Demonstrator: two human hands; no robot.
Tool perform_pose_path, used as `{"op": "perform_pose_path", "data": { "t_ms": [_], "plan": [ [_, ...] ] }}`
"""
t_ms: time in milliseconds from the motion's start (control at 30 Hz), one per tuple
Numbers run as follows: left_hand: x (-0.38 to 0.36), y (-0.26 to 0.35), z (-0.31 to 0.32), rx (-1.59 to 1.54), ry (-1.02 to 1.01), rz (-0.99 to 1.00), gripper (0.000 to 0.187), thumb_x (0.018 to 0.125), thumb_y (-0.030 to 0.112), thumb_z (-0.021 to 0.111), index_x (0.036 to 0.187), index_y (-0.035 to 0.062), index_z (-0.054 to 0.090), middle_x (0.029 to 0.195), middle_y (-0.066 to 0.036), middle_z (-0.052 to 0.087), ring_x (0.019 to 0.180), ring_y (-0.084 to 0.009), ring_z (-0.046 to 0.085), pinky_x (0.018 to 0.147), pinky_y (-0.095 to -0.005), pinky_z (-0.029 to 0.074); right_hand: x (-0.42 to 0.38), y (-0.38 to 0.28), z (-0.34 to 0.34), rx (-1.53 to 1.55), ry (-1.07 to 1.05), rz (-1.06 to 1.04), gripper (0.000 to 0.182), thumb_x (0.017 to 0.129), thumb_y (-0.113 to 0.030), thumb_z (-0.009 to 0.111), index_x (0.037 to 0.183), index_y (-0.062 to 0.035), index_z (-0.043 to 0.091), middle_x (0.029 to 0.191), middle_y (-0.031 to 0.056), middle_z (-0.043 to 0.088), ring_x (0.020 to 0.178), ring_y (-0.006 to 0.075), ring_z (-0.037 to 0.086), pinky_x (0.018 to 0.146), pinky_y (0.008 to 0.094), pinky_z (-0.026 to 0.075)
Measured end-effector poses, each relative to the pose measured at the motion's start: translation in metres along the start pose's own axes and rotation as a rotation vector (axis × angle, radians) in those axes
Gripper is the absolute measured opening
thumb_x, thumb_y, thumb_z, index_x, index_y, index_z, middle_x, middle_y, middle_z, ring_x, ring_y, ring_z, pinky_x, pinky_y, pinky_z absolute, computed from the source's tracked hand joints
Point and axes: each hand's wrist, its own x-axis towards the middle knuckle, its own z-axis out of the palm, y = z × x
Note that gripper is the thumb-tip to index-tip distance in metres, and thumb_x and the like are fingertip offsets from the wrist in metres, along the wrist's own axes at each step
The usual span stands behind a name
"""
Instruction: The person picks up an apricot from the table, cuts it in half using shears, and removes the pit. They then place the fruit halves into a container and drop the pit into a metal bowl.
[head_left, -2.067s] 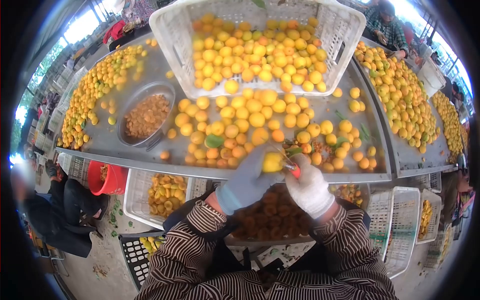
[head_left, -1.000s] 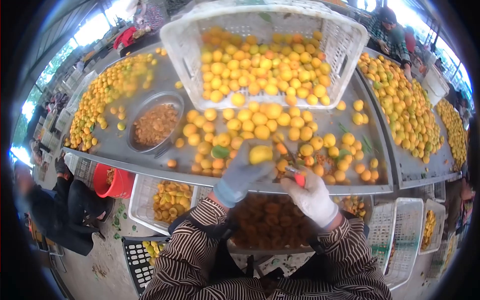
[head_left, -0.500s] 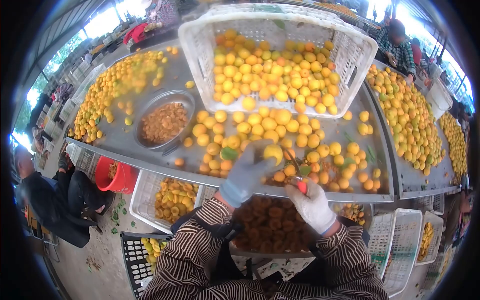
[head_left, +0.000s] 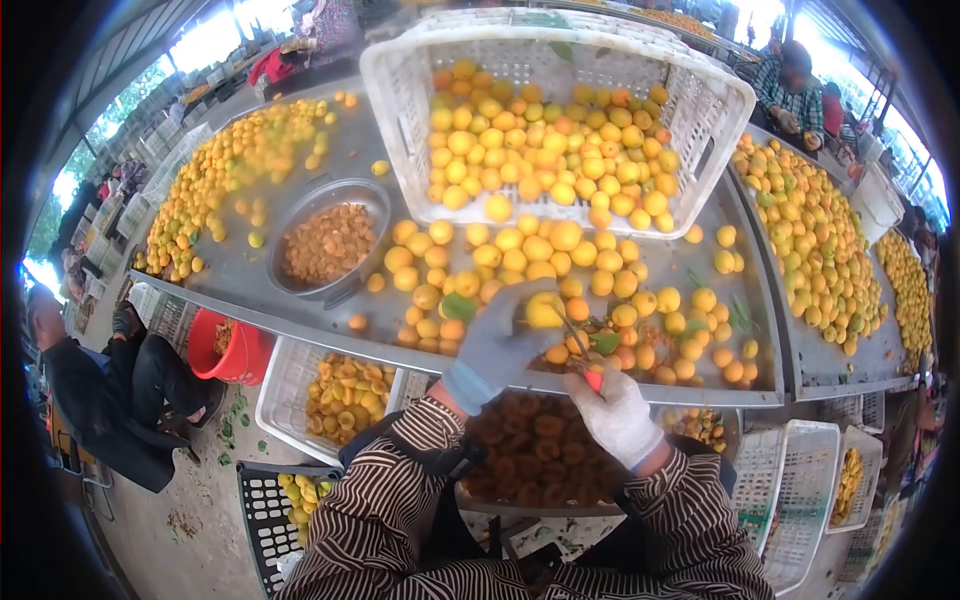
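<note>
My left hand point(head_left: 497, 340), in a grey-blue glove, holds a yellow fruit point(head_left: 544, 310) above the front edge of the metal table point(head_left: 300, 325). In a white glove, my right hand point(head_left: 615, 410) is closed round the red handle of a small knife point(head_left: 593, 380). The thin blade points up and left and reaches the right side of the held fruit; whether it has cut in is too small to tell. Loose yellow fruit point(head_left: 537, 248) lies just beyond both hands, in front of a tipped white crate point(head_left: 725, 115) with more fruit in it.
A metal bowl point(head_left: 280, 262) of brown pieces stands at left. Below the table edge are a tub of dark halves point(head_left: 540, 450), a white crate point(head_left: 275, 400), a red bucket point(head_left: 255, 357) and a black crate point(head_left: 258, 530). A person point(head_left: 100, 400) sits at left; another point(head_left: 790, 90) is at upper right.
The knife blade has come from the right of the fruit to its side. My right hand has shifted slightly left and down, and the held fruit has turned.
</note>
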Motion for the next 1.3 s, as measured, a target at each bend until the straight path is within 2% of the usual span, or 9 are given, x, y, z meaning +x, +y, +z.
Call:
{"op": "perform_pose_path", "data": {
  "t_ms": [200, 333, 500, 633, 833, 933, 1000, 1233, 1300],
  "plan": [
    [-0.003, 0.003, 0.000, 0.338, 0.056, 0.171, 0.049, 0.087, 0.000, 0.066, 0.132, 0.0004, 0.046, 0.120, -0.009, 0.056, 0.111, -0.0161, 0.057, 0.091, -0.0304, 0.054, -0.004, 0.001, 0.007, -0.126, 0.044, 0.016, 0.033, 0.092, -0.030, 0.061, 0.100, 0.0018, 0.055, 0.081, 0.0276, 0.063, 0.086, 0.0451, 0.062, 0.071, 0.0480, 0.050],
    [-0.005, 0.006, 0.002, 0.213, 0.037, 0.025, 0.050, 0.087, 0.005, 0.068, 0.132, 0.0000, 0.045, 0.121, -0.011, 0.057, 0.114, -0.0192, 0.057, 0.094, -0.0340, 0.053, -0.006, -0.009, 0.008, -0.178, 0.065, 0.013, 0.033, 0.093, -0.028, 0.059, 0.101, 0.0028, 0.055, 0.082, 0.0283, 0.063, 0.085, 0.0455, 0.062, 0.072, 0.0492, 0.050],
    [-0.008, -0.004, 0.019, -0.794, 0.014, -0.150, 0.047, 0.095, 0.020, 0.061, 0.133, -0.0010, 0.043, 0.126, -0.013, 0.056, 0.117, -0.0249, 0.057, 0.101, -0.0453, 0.049, -0.007, -0.011, 0.016, -0.134, 0.067, 0.010, 0.033, 0.093, -0.028, 0.058, 0.100, 0.0039, 0.055, 0.080, 0.0282, 0.063, 0.084, 0.0456, 0.062, 0.072, 0.0497, 0.050],
    [-0.003, -0.006, 0.005, -0.756, -0.102, -0.168, 0.044, 0.098, 0.019, 0.056, 0.134, -0.0009, 0.043, 0.128, -0.013, 0.054, 0.117, -0.0253, 0.056, 0.102, -0.0458, 0.048, -0.008, -0.012, 0.014, -0.169, 0.035, 0.047, 0.032, 0.093, -0.027, 0.058, 0.099, 0.0038, 0.055, 0.079, 0.0283, 0.062, 0.083, 0.0462, 0.062, 0.071, 0.0505, 0.050],
    [0.000, -0.009, -0.002, -0.046, -0.178, -0.057, 0.046, 0.099, 0.022, 0.054, 0.136, -0.0021, 0.040, 0.127, -0.012, 0.054, 0.113, -0.0246, 0.059, 0.099, -0.0448, 0.050, -0.006, -0.013, 0.006, -0.197, 0.002, 0.065, 0.031, 0.092, -0.028, 0.058, 0.092, 0.0026, 0.055, 0.078, 0.0283, 0.062, 0.082, 0.0465, 0.061, 0.070, 0.0511, 0.050],
    [-0.002, -0.007, 0.007, -0.163, -0.104, -0.081, 0.046, 0.101, 0.026, 0.052, 0.134, -0.0037, 0.042, 0.127, -0.012, 0.054, 0.111, -0.0264, 0.061, 0.097, -0.0418, 0.051, -0.006, -0.008, 0.010, -0.212, 0.023, 0.042, 0.031, 0.092, -0.029, 0.058, 0.091, 0.0024, 0.054, 0.079, 0.0288, 0.061, 0.082, 0.0472, 0.061, 0.070, 0.0516, 0.049],
    [-0.005, -0.008, 0.015, -0.686, -0.066, -0.227, 0.047, 0.102, 0.032, 0.048, 0.132, -0.0040, 0.044, 0.128, -0.014, 0.055, 0.111, -0.0293, 0.061, 0.097, -0.0420, 0.050, -0.007, -0.010, 0.011, -0.208, 0.027, 0.053, 0.031, 0.092, -0.029, 0.058, 0.091, 0.0024, 0.054, 0.079, 0.0290, 0.061, 0.082, 0.0473, 0.061, 0.070, 0.0517, 0.049],
    [-0.007, -0.024, 0.019, -0.982, -0.056, -0.327, 0.052, 0.102, 0.040, 0.044, 0.134, -0.0009, 0.045, 0.132, -0.014, 0.055, 0.117, -0.0310, 0.058, 0.100, -0.0472, 0.047, -0.008, -0.012, 0.016, -0.172, 0.007, 0.097, 0.030, 0.092, -0.027, 0.058, 0.092, 0.0023, 0.054, 0.080, 0.0288, 0.061, 0.083, 0.0469, 0.061, 0.070, 0.0511, 0.049],
    [-0.005, -0.021, 0.015, -0.997, -0.221, -0.243, 0.050, 0.100, 0.038, 0.049, 0.133, 0.0004, 0.046, 0.129, -0.011, 0.056, 0.117, -0.0278, 0.057, 0.099, -0.0450, 0.047, -0.009, -0.007, 0.015, -0.153, 0.013, 0.077, 0.030, 0.092, -0.027, 0.059, 0.092, 0.0028, 0.054, 0.080, 0.0286, 0.061, 0.084, 0.0469, 0.061, 0.070, 0.0507, 0.049]
  ]
}}
